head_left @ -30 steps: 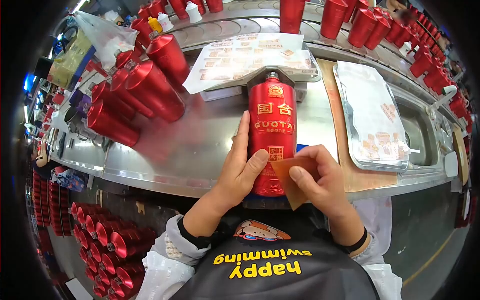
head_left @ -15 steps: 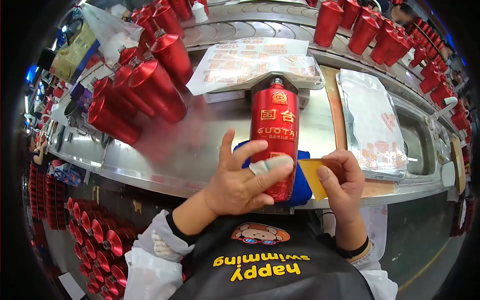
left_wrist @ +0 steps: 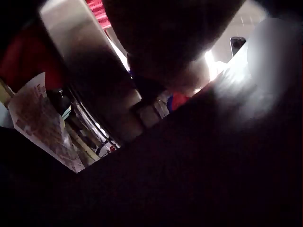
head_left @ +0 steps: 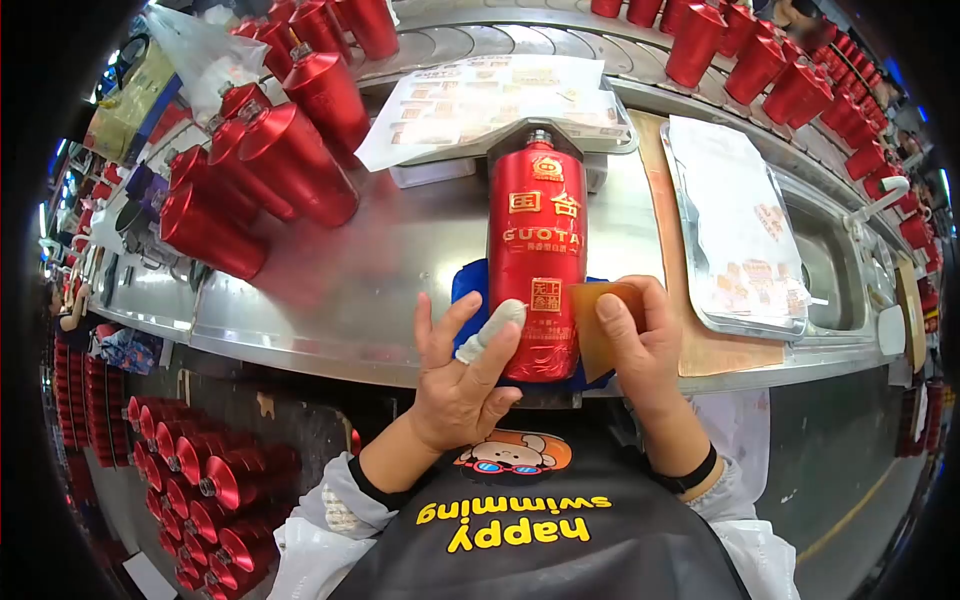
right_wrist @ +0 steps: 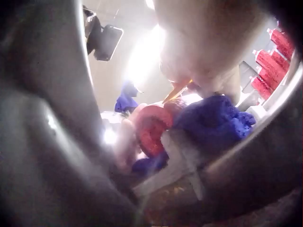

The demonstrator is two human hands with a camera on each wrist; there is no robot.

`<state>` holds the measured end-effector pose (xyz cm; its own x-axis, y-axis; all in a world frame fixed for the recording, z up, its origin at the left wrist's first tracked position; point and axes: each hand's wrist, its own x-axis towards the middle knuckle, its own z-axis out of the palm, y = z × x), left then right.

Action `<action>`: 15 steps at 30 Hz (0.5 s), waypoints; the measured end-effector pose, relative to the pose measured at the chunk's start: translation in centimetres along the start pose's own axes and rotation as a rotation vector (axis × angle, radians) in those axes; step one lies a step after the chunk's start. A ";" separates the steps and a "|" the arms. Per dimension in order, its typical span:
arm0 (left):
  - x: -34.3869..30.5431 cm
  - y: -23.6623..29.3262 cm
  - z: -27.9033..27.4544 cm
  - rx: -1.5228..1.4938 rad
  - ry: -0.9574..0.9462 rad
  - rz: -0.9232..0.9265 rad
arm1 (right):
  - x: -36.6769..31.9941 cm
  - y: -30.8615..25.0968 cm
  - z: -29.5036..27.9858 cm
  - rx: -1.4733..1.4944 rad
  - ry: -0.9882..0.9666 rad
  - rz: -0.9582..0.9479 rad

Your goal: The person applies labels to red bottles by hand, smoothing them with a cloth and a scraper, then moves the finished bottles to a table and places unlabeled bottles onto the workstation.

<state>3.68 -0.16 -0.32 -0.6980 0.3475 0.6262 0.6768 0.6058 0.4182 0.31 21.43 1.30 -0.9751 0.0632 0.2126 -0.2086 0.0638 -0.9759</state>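
Observation:
A red bottle (head_left: pixel 537 225) with gold lettering lies face up on a blue cloth (head_left: pixel 468 284), its neck propped in a dark notched rest. A square gold-framed label (head_left: pixel 546 294) shows on its lower front. My left hand (head_left: pixel 455 385) is at the bottle's lower left with fingers spread; one finger wears a white cover (head_left: pixel 490 330), its tip overlapping the bottle's edge. In my right hand (head_left: pixel 645 345), thumb and fingers pinch an amber flat scraper (head_left: pixel 592 335), whose edge is at the bottle's lower right side. The right wrist view shows the bottle's red base (right_wrist: pixel 154 130).
Behind the bottle, a sheet of gold stickers (head_left: pixel 480 100) lies on a tray. Another tray (head_left: pixel 735 230) with a sticker sheet is on the right, beside a sink (head_left: pixel 825 270). Several red bottles (head_left: pixel 295 165) stand at left; more line the conveyor (head_left: pixel 480 45) and fill the floor (head_left: pixel 200 460).
The left hand has let go of the bottle's side and its covered finger has moved across the lower front to the left edge. The scraper went right, off the bottle, then came back to its side.

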 end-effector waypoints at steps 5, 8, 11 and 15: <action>-1.5 -0.4 0.2 0.008 0.045 -0.061 | 0.8 -1.4 -0.7 -0.298 0.023 -0.324; -1.3 -0.2 0.2 0.011 0.095 -0.079 | 2.8 -6.6 0.2 -0.568 -0.374 -0.805; -1.4 0.0 0.2 0.009 0.094 -0.092 | 5.9 -6.9 1.8 -0.633 -0.461 -0.708; -1.4 -0.1 -0.2 -0.002 0.051 -0.106 | 6.2 -9.0 2.9 -0.542 -0.631 -0.692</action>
<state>4.69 -0.84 -1.11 -0.7531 0.2446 0.6108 0.6001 0.6360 0.4852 -4.11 18.37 11.24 -0.5539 -0.6699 0.4945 -0.8188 0.3307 -0.4692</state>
